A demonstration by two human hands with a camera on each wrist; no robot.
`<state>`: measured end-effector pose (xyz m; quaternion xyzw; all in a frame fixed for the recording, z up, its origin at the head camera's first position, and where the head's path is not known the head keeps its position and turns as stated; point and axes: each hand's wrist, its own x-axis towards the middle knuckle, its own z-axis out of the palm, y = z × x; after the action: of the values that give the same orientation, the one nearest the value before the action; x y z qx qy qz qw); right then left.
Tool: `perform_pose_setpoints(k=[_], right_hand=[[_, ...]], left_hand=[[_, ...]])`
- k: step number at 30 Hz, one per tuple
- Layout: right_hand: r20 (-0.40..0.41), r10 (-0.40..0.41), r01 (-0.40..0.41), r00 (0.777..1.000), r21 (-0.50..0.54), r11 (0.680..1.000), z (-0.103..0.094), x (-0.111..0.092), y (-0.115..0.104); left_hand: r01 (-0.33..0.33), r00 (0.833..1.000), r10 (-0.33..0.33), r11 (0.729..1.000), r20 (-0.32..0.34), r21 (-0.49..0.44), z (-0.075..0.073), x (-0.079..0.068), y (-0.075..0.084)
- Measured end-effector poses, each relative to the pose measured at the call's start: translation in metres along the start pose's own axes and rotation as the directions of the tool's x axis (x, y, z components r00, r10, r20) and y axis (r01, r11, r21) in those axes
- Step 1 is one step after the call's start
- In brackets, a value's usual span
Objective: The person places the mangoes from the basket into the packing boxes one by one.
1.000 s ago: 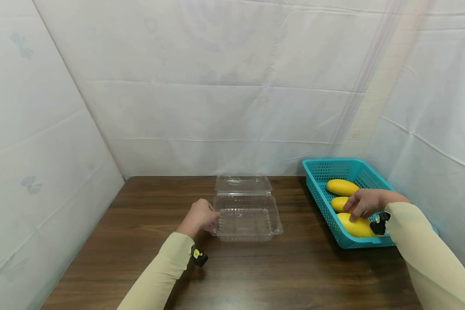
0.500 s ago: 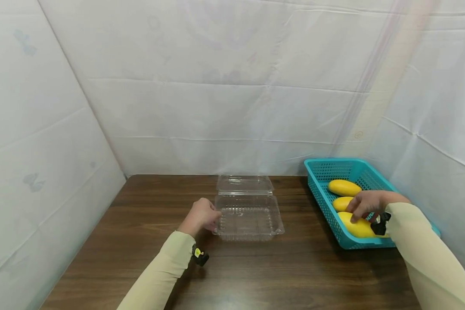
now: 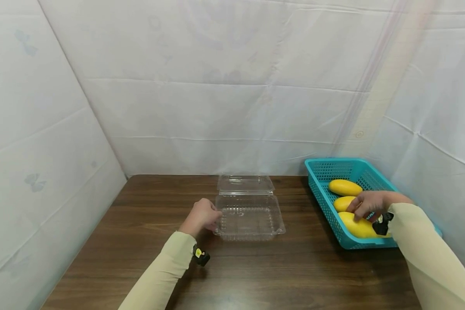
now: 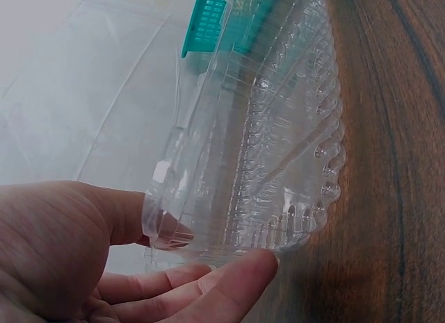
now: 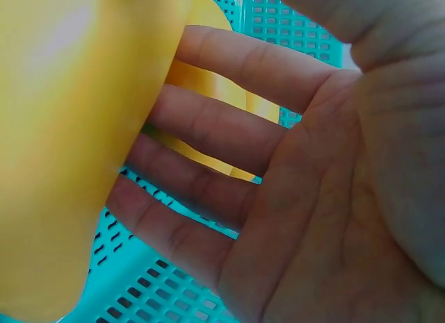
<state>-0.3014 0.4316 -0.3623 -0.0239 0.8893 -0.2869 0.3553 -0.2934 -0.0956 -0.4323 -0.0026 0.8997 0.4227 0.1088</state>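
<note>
At the middle of the table stands a clear plastic clamshell container (image 3: 252, 220), its lid (image 3: 245, 184) folded back toward the wall. My left hand (image 3: 203, 215) pinches its left rim; in the left wrist view the thumb is inside the wall and the fingers (image 4: 240, 285) lie outside. At the right, my right hand (image 3: 372, 201) reaches into a turquoise basket (image 3: 330, 230) and holds the nearest yellow mango (image 3: 354, 227). The right wrist view shows the fingertips against one side of this mango (image 5: 62, 142); most of the thumb is cut off there.
Farther back in the basket lie two more mangoes, a middle one (image 3: 342, 203) and a rear one (image 3: 345, 187). The dark wooden table (image 3: 147, 232) ends at a white sheet wall (image 3: 201, 112) behind, with white sheets at both sides.
Almost nothing differs: the whole head view has shifted slightly. My left hand stays on the container's rim and my right hand on the front mango.
</note>
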Motion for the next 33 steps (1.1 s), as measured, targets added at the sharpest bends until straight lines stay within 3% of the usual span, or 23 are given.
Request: perform_pose_setpoints(k=[33], right_hand=[[0.033,-0.015,0.017,0.999,-0.067,0.998,0.0079,0.0056,0.0022]], left_hand=[[0.002,1.0,-0.002,1.0,0.007,-0.011,-0.0006,-0.0015,-0.0001]])
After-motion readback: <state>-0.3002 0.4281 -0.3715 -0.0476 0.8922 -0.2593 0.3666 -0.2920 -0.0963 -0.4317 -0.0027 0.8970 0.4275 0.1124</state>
